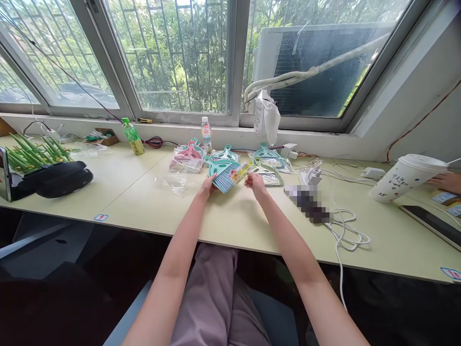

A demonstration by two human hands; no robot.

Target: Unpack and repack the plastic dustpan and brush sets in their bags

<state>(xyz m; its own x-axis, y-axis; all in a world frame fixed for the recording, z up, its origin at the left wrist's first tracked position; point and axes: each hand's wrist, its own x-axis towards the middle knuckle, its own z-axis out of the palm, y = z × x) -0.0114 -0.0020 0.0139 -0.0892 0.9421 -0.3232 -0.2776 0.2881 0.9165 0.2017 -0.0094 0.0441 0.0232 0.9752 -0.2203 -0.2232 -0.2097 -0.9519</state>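
Observation:
My left hand (208,186) grips a teal mini dustpan-and-brush set (221,174) by its left edge, tilted above the table. Pinched in my right hand (255,182) is a yellow, printed card (240,173), slightly blurred, that overlaps the right side of the set. Behind my hands lie more such sets in clear wrapping: a pink one (190,151), a teal one (226,153), another teal one (268,154) and an olive-green one (266,174) close to my right hand. Crumpled clear plastic (175,181) lies to the left of my left hand.
Two bottles, one green (133,137) and one clear (206,134), stand at the back. A black case (61,180) is at left. White cables (347,233), a white cup (406,179) and a phone (432,223) lie at right. Another person's hand (448,181) shows at the right edge.

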